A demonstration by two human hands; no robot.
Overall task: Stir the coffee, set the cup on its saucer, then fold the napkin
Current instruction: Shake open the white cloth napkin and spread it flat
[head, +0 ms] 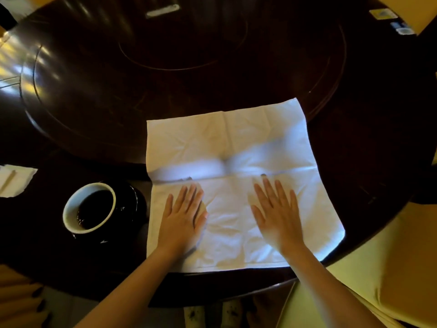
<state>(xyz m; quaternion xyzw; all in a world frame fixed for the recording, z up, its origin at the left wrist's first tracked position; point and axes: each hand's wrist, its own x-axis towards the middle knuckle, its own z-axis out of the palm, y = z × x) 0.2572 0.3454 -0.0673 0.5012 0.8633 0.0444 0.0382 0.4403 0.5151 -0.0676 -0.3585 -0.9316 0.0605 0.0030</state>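
Observation:
A white napkin [231,147] lies spread open and flat on the dark round table [94,102], with crease lines crossing at its middle. My left hand [183,215] rests palm down on the napkin's near left part, fingers apart. My right hand [275,213] lies palm down on its near right part, fingers spread. To the left of the napkin a white-rimmed cup [89,207] of dark coffee stands on a black saucer [132,204]. No spoon shows in the cup.
A second crumpled white napkin [14,179] lies at the left edge. A raised round turntable [179,39] fills the table's centre. Small packets [380,14] sit at the far right. Yellow-covered chairs [378,268] stand by the near right rim.

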